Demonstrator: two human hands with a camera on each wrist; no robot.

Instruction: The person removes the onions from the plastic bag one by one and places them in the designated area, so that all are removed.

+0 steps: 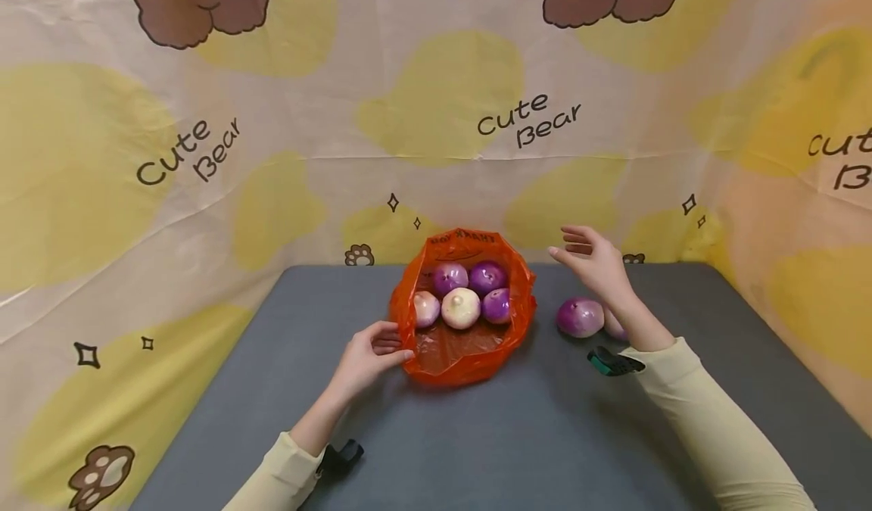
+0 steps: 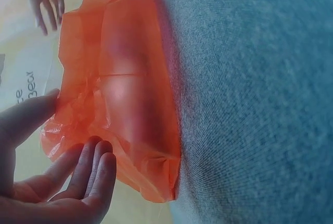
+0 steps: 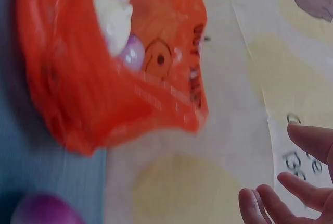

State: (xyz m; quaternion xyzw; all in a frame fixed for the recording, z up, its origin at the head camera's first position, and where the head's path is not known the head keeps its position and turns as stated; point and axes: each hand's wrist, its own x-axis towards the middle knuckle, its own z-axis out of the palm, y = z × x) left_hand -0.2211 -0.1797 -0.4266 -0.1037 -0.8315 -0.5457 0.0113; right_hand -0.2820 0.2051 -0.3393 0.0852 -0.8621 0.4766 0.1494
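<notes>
An orange plastic bag (image 1: pixel 463 367) stands with its mouth spread, and several onions (image 1: pixel 460 308), purple and whitish, lie inside. At the bag's left side is my left hand (image 1: pixel 368 356). In the left wrist view its fingertips (image 2: pixel 106 148) rest by the bag's wall, with the thumb apart from them. My right hand (image 1: pixel 599 265) is raised to the right of the bag with loosely bent fingers, holding nothing. Below it on the table lies a purple onion (image 1: pixel 580 317), beside a second onion (image 1: pixel 615 326) partly hidden by the right forearm.
Everything stands on a grey-blue cloth-covered table (image 1: pixel 436 443). A patterned fabric backdrop (image 1: pixel 436 117) rises behind it and at both sides. A dark strap device (image 1: pixel 613 362) is on the right wrist, another (image 1: pixel 342 458) on the left.
</notes>
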